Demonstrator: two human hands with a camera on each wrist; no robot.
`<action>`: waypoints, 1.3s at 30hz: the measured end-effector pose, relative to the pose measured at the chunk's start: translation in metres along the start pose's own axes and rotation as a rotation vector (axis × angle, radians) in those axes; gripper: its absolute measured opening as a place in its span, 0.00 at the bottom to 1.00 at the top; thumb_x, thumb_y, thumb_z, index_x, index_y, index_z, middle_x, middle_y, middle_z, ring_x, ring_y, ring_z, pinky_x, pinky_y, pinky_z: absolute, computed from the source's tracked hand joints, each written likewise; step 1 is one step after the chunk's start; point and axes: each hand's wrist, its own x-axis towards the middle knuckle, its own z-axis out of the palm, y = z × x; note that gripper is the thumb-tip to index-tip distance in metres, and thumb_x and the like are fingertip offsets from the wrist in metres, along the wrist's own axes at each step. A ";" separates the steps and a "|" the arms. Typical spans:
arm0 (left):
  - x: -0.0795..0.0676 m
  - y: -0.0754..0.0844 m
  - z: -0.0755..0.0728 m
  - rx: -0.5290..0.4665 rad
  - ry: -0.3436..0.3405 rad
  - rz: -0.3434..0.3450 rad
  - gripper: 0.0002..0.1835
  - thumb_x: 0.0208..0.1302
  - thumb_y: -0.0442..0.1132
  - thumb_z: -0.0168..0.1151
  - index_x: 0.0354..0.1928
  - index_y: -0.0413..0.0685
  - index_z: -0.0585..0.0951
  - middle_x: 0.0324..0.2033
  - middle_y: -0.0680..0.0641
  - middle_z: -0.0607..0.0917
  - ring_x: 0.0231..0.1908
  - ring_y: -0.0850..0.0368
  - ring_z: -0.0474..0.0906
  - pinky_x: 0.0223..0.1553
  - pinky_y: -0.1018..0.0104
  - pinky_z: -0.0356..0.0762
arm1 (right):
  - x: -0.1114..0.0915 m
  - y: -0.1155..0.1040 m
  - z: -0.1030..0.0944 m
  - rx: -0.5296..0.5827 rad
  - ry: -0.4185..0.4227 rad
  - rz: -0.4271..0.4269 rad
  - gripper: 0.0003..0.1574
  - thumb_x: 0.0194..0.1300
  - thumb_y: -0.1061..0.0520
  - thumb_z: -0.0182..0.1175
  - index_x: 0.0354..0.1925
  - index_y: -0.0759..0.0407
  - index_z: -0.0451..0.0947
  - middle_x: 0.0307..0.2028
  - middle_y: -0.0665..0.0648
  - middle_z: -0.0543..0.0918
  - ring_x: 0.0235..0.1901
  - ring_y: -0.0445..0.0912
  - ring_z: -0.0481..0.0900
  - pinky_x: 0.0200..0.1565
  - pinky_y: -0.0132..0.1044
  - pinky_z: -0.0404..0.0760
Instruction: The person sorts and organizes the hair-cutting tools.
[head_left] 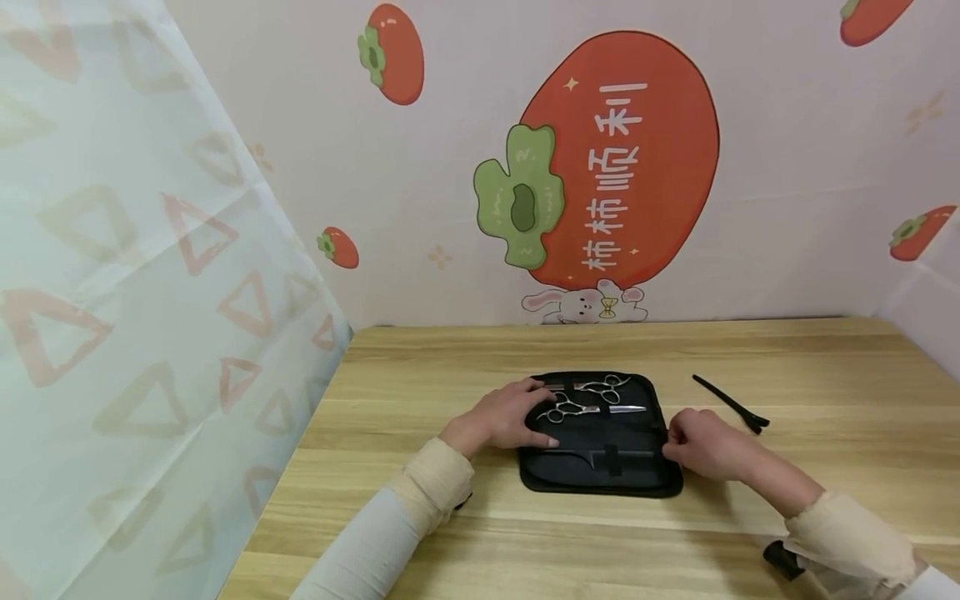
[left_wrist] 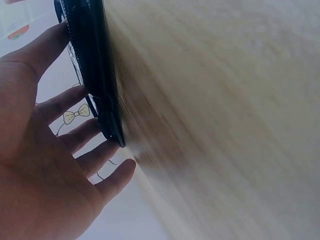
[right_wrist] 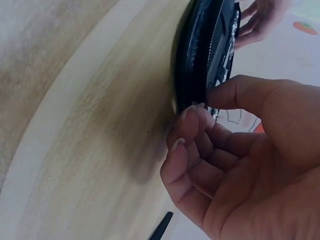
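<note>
A black zippered scissor case (head_left: 570, 437) lies unfolded on the wooden table. Two silver hairdressing scissors (head_left: 592, 409) sit strapped in its far half, and a dark comb (head_left: 562, 454) is held by a strap in the near half. My left hand (head_left: 512, 415) rests on the case's left side, thumb over the inside, the other fingers spread loosely along the edge. At the right edge, my right hand (head_left: 705, 443) pinches the rim between thumb and curled forefinger. The right wrist view shows that pinch at the zippered side (right_wrist: 197, 65).
Right of the case lies a slim black hair clip (head_left: 731, 403). A patterned cloth wall (head_left: 435, 167) rises behind the table (head_left: 420, 367), and another cloth (head_left: 150, 292) hangs along the left.
</note>
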 end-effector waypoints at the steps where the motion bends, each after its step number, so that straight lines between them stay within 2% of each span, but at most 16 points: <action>1: 0.000 0.000 0.000 0.002 -0.001 -0.001 0.40 0.62 0.66 0.68 0.72 0.62 0.72 0.75 0.50 0.65 0.73 0.51 0.63 0.69 0.50 0.67 | -0.001 -0.001 0.000 -0.002 -0.004 0.000 0.15 0.64 0.60 0.63 0.22 0.55 0.72 0.18 0.48 0.72 0.19 0.43 0.68 0.26 0.35 0.67; 10: 0.000 -0.001 0.000 -0.001 -0.003 0.002 0.39 0.62 0.65 0.68 0.73 0.63 0.71 0.75 0.50 0.65 0.73 0.50 0.63 0.68 0.49 0.67 | -0.007 -0.004 -0.002 -0.028 0.035 -0.063 0.14 0.65 0.62 0.63 0.23 0.54 0.73 0.18 0.46 0.72 0.19 0.41 0.67 0.25 0.34 0.66; 18: 0.002 0.000 0.000 0.011 -0.003 0.008 0.39 0.62 0.66 0.68 0.73 0.62 0.71 0.74 0.49 0.66 0.72 0.50 0.65 0.67 0.50 0.69 | -0.009 0.005 -0.026 -0.063 0.114 -0.134 0.09 0.67 0.62 0.63 0.28 0.54 0.79 0.22 0.45 0.72 0.23 0.39 0.66 0.28 0.34 0.66; 23: 0.001 0.000 0.001 0.018 -0.014 -0.005 0.40 0.61 0.67 0.68 0.73 0.63 0.71 0.75 0.49 0.65 0.72 0.51 0.65 0.68 0.51 0.69 | -0.011 0.017 -0.045 -0.092 0.153 -0.086 0.08 0.68 0.60 0.64 0.31 0.56 0.77 0.24 0.48 0.73 0.24 0.42 0.67 0.28 0.37 0.67; 26: 0.001 0.001 0.001 0.013 -0.016 -0.007 0.40 0.62 0.67 0.68 0.73 0.62 0.71 0.75 0.49 0.66 0.72 0.51 0.65 0.68 0.51 0.69 | -0.013 0.027 -0.053 -0.125 0.153 -0.049 0.06 0.69 0.59 0.63 0.36 0.61 0.78 0.26 0.50 0.76 0.25 0.43 0.70 0.28 0.39 0.69; 33: 0.000 0.001 -0.001 0.013 -0.010 -0.001 0.40 0.62 0.66 0.68 0.73 0.62 0.71 0.74 0.49 0.66 0.71 0.51 0.66 0.68 0.51 0.69 | -0.015 0.054 -0.064 -0.221 0.167 0.012 0.20 0.63 0.58 0.68 0.47 0.72 0.76 0.35 0.63 0.81 0.32 0.54 0.79 0.31 0.50 0.78; 39: -0.001 0.002 -0.003 0.009 -0.015 -0.004 0.40 0.61 0.67 0.68 0.72 0.63 0.72 0.74 0.49 0.66 0.71 0.50 0.66 0.67 0.51 0.69 | -0.012 0.073 -0.062 -0.200 0.126 0.038 0.27 0.63 0.58 0.69 0.51 0.77 0.74 0.38 0.69 0.81 0.37 0.60 0.81 0.35 0.55 0.80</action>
